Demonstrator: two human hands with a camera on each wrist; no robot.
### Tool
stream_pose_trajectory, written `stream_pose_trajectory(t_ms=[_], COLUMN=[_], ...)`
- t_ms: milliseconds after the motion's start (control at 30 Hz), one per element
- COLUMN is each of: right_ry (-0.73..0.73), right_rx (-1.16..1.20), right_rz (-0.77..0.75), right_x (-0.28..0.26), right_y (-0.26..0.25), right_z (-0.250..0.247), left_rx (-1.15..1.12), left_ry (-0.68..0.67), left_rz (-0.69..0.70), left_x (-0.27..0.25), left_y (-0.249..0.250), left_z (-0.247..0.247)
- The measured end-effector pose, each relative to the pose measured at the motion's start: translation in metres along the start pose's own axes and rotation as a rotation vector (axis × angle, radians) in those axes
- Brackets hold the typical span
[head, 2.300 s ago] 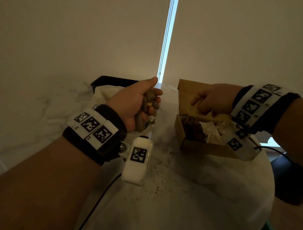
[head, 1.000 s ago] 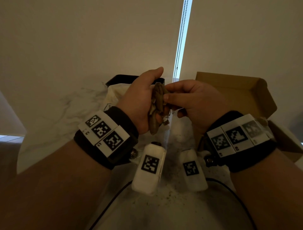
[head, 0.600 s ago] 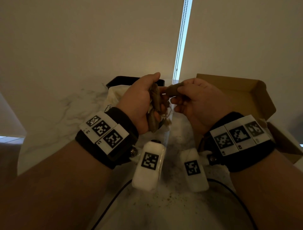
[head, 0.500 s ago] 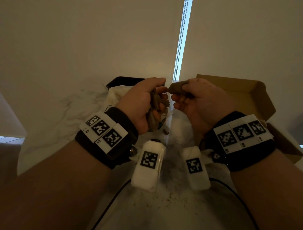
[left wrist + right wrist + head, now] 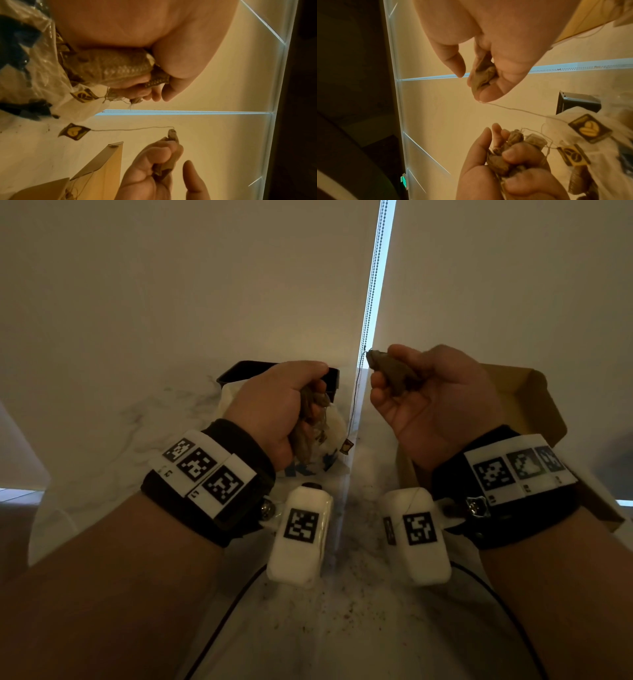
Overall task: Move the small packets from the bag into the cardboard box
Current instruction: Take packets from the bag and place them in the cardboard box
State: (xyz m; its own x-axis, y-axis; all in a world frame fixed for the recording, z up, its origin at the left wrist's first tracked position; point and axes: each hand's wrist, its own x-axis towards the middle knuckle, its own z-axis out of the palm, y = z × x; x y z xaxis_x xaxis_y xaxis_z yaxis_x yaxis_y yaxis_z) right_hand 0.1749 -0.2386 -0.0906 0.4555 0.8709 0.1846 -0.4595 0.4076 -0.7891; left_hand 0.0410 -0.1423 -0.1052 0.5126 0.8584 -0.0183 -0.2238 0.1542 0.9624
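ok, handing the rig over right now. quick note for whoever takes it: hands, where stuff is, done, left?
Left hand: grips a bunch of tea bags above the plastic bag.
Right hand: holds one tea bag, its string and tag dangling free.
Cardboard box: open, to the right, behind the right wrist; contents hidden now.
Done: one tea bag separated from the bunch.
Left: drop it in the box, then the rest of the bunch and whatever remains in the plastic bag.

The packets (image 5: 109,67) are brown woven mesh, matt and rough, on thin thread. The bag (image 5: 34,65) is glossy, crinkled clear plastic. The right-hand box (image 5: 534,409) is matt cardboard; the table (image 5: 342,628) is smooth veined marble.
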Motion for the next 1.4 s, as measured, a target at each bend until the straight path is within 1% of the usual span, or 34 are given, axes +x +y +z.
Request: stream_pose_trajectory(t_ms=[100, 167, 333, 400, 533, 667, 733, 800, 867, 933, 1000, 1033, 1100, 1167, 1300, 1400], right_ry=[0.024, 0.037, 0.02, 0.014, 0.027, 0.021, -0.021, -0.122, -0.257, -0.364, -0.418, -0.418, -0.361, -0.295, -0.252, -0.201], right_rx=[-0.043, -0.062, -0.116, -0.141, -0.154, -0.158, -0.218, -0.305, -0.41, -0.474, -0.423, -0.374, -0.309, -0.264, -0.139, -0.146], right_rz=[-0.018, -0.011, 0.006, 0.002, -0.005, 0.01, 0.077, 0.183, 0.288, 0.321, 0.276, 0.236, 0.158, 0.105, 0.054, 0.032], right_x=[0.001, 0.001, 0.002, 0.002, 0.002, 0.002, 0.0, -0.004, -0.008, -0.011, -0.013, -0.013, -0.009, -0.004, -0.001, -0.002], right_y=[-0.001, -0.001, -0.002, -0.001, 0.002, 0.001, 0.003, 0.006, 0.007, 0.006, 0.003, 0.001, -0.004, -0.008, -0.011, -0.008], right_z=[0.0, -0.001, -0.002, -0.002, -0.001, -0.002, -0.003, -0.002, -0.001, 0.0, 0.001, 0.0, -0.003, -0.005, -0.005, -0.004], left_rx=[0.034, 0.09, 0.315, 0.391, 0.424, 0.336, 0.247, 0.199, 0.224, 0.313, 0.435, 0.486, 0.571, 0.621, 0.662, 0.634], left_ry=[0.024, 0.013, -0.175, -0.215, -0.206, -0.103, -0.05, 0.013, 0.061, 0.068, 0.012, -0.033, -0.085, -0.072, -0.024, -0.008], left_rz=[0.079, 0.134, 0.143, 0.165, 0.173, 0.225, 0.255, 0.299, 0.358, 0.402, 0.412, 0.403, 0.385, 0.376, 0.374, 0.348], left_x=[0.001, -0.001, -0.007, -0.01, -0.012, -0.006, -0.004, -0.002, -0.001, -0.001, -0.002, -0.002, -0.004, -0.003, -0.002, -0.002], left_y=[-0.002, -0.003, -0.007, -0.008, -0.007, -0.006, -0.005, -0.003, 0.0, 0.001, 0.001, 0.0, -0.002, -0.003, -0.004, -0.003], left_z=[0.0, 0.001, 0.002, 0.004, 0.005, 0.003, 0.002, 0.0, -0.002, -0.005, -0.007, -0.006, -0.005, -0.005, -0.006, -0.006])
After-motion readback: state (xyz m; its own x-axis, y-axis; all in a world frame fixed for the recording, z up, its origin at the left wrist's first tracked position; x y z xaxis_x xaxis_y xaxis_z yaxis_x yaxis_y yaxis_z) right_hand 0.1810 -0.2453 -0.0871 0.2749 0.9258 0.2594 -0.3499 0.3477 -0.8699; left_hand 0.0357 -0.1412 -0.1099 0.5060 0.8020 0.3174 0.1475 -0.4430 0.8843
